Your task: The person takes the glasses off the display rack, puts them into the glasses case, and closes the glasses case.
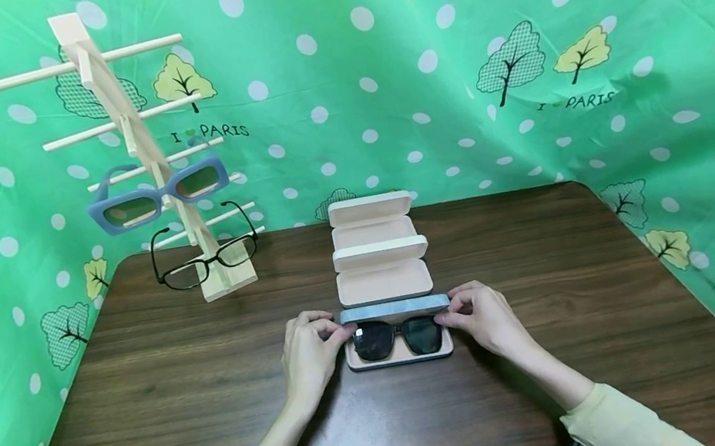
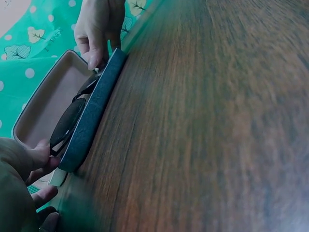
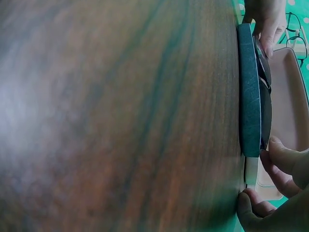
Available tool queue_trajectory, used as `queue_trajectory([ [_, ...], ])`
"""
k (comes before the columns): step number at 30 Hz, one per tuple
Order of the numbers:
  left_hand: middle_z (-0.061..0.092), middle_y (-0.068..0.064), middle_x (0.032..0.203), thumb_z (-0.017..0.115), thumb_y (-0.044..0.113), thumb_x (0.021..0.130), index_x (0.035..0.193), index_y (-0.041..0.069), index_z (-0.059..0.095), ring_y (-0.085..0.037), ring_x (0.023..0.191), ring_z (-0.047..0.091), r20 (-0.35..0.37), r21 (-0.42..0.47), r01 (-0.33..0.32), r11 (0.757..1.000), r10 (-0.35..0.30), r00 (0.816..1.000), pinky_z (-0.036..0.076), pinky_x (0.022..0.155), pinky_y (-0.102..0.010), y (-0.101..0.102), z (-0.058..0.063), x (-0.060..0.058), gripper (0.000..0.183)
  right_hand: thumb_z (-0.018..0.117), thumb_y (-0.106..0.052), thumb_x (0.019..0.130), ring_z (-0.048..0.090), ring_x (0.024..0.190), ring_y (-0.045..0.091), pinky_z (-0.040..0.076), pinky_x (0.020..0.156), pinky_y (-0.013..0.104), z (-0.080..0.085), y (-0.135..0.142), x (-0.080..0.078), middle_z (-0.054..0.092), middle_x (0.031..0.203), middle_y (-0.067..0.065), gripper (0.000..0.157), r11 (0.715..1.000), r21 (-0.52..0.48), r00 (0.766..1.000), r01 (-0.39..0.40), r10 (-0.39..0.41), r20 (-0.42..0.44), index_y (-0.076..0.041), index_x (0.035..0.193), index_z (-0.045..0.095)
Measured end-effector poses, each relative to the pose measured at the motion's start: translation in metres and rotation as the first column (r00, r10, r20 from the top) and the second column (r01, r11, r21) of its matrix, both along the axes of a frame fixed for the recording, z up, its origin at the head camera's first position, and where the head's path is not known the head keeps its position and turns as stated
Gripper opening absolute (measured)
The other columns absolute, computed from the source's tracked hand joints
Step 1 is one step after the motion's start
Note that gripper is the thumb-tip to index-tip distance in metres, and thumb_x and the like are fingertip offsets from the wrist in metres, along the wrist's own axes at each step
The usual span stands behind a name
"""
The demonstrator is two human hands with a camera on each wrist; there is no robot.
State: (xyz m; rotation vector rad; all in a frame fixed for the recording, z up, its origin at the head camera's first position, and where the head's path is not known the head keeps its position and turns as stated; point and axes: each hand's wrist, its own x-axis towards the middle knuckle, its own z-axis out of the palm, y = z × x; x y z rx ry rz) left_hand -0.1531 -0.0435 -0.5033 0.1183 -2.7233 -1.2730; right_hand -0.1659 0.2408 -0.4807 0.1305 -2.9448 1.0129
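Observation:
Dark sunglasses [image 1: 374, 341] lie lenses up in an open blue glasses case [image 1: 394, 309] with a pale lining, near the middle of the table. My left hand [image 1: 308, 357] pinches their left end between thumb and forefinger. At the opposite end, my right hand [image 1: 487, 318] pinches the frame the same way. Both wrist views show the sunglasses [image 2: 68, 118] low inside the case's bottom half [image 3: 249, 92], with the lid raised behind. The temples are hidden.
Two open white cases [image 1: 384, 283] [image 1: 374, 233] stand in line behind the blue one. At the back left, a wooden display stand [image 1: 131, 126] holds blue-framed sunglasses [image 1: 166, 193] and black-rimmed glasses [image 1: 212, 259]. A green patterned cloth [image 1: 340, 70] hangs behind the wooden table [image 1: 544, 248].

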Motion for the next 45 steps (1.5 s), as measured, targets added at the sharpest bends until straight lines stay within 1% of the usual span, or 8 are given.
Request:
queue_trajectory([
  [10, 0.071, -0.001, 0.111, 0.087, 0.039, 0.079, 0.072, 0.024, 0.073, -0.024, 0.115, 0.058, 0.007, -0.028, -0.015, 0.999, 0.015, 1.0, 0.052, 0.091, -0.05, -0.001, 0.0, -0.001, 0.022, 0.084, -0.016, 0.084, 0.071, 0.104, 0.031, 0.054, 0.094, 0.049, 0.001, 0.001, 0.0, 0.073, 0.113, 0.014, 0.013, 1.0, 0.0, 1.0, -0.021, 0.021, 0.0, -0.012, 0.074, 0.076],
  [16, 0.07, -0.001, 0.111, 0.088, 0.039, 0.079, 0.077, 0.024, 0.074, -0.024, 0.116, 0.058, 0.015, -0.043, -0.008, 0.999, 0.009, 1.0, 0.052, 0.09, -0.05, -0.001, 0.0, -0.002, 0.02, 0.084, -0.014, 0.084, 0.072, 0.103, 0.031, 0.054, 0.093, 0.048, 0.001, 0.001, 0.001, 0.072, 0.112, 0.014, 0.012, 1.0, -0.007, 1.0, -0.025, 0.025, 0.001, -0.012, 0.075, 0.077],
  [21, 0.069, -0.003, 0.112, 0.088, 0.038, 0.078, 0.083, 0.022, 0.075, -0.026, 0.117, 0.057, 0.018, -0.048, -0.003, 0.999, 0.004, 1.0, 0.052, 0.091, -0.05, 0.0, 0.001, -0.003, 0.021, 0.086, -0.015, 0.082, 0.072, 0.103, 0.031, 0.054, 0.093, 0.046, 0.003, 0.001, 0.001, 0.073, 0.112, 0.014, 0.015, 1.0, -0.004, 1.0, -0.02, 0.02, -0.004, -0.013, 0.073, 0.075],
  [28, 0.069, -0.004, 0.113, 0.089, 0.038, 0.078, 0.087, 0.021, 0.076, -0.027, 0.118, 0.056, 0.029, -0.063, -0.001, 0.998, 0.002, 1.0, 0.053, 0.091, -0.052, 0.0, 0.001, -0.003, 0.023, 0.087, -0.017, 0.081, 0.071, 0.107, 0.033, 0.053, 0.094, 0.046, 0.005, 0.002, 0.001, 0.073, 0.115, 0.015, 0.016, 1.0, -0.01, 1.0, -0.012, 0.013, 0.017, -0.013, 0.072, 0.074],
  [35, 0.071, -0.008, 0.113, 0.088, 0.036, 0.079, 0.092, 0.018, 0.077, -0.03, 0.12, 0.057, 0.007, -0.018, 0.015, 1.0, -0.015, 1.0, 0.052, 0.094, -0.055, -0.004, 0.003, -0.004, 0.025, 0.087, -0.02, 0.083, 0.069, 0.113, 0.035, 0.052, 0.098, 0.051, 0.007, 0.005, -0.001, 0.074, 0.117, 0.014, 0.014, 1.0, -0.005, 0.999, -0.027, 0.027, 0.04, -0.013, 0.076, 0.077],
  [38, 0.071, -0.009, 0.113, 0.088, 0.035, 0.079, 0.094, 0.016, 0.078, -0.031, 0.118, 0.057, 0.0, 0.009, 0.024, 1.0, -0.024, 1.0, 0.051, 0.096, -0.054, -0.005, 0.003, -0.004, 0.026, 0.087, -0.023, 0.082, 0.068, 0.115, 0.035, 0.051, 0.099, 0.052, 0.009, 0.006, -0.001, 0.074, 0.117, 0.014, 0.014, 1.0, -0.007, 0.998, -0.028, 0.029, 0.049, -0.014, 0.078, 0.078],
  [43, 0.071, -0.01, 0.113, 0.088, 0.032, 0.08, 0.096, 0.014, 0.077, -0.031, 0.113, 0.059, -0.012, 0.037, 0.051, 0.998, -0.051, 0.999, 0.049, 0.098, -0.051, -0.007, 0.002, -0.005, 0.026, 0.087, -0.029, 0.082, 0.065, 0.118, 0.035, 0.05, 0.102, 0.053, 0.015, 0.01, 0.001, 0.073, 0.12, 0.014, 0.015, 0.999, -0.008, 0.995, -0.035, 0.036, 0.095, -0.017, 0.082, 0.079],
  [45, 0.071, -0.011, 0.113, 0.088, 0.032, 0.08, 0.098, 0.013, 0.077, -0.032, 0.113, 0.059, -0.01, 0.045, 0.077, 0.996, -0.077, 0.997, 0.048, 0.099, -0.051, -0.009, 0.002, -0.004, 0.028, 0.087, -0.032, 0.083, 0.064, 0.119, 0.035, 0.05, 0.103, 0.054, 0.017, 0.012, 0.002, 0.073, 0.12, 0.014, 0.017, 0.999, -0.014, 0.991, -0.048, 0.049, 0.124, -0.017, 0.086, 0.08],
])
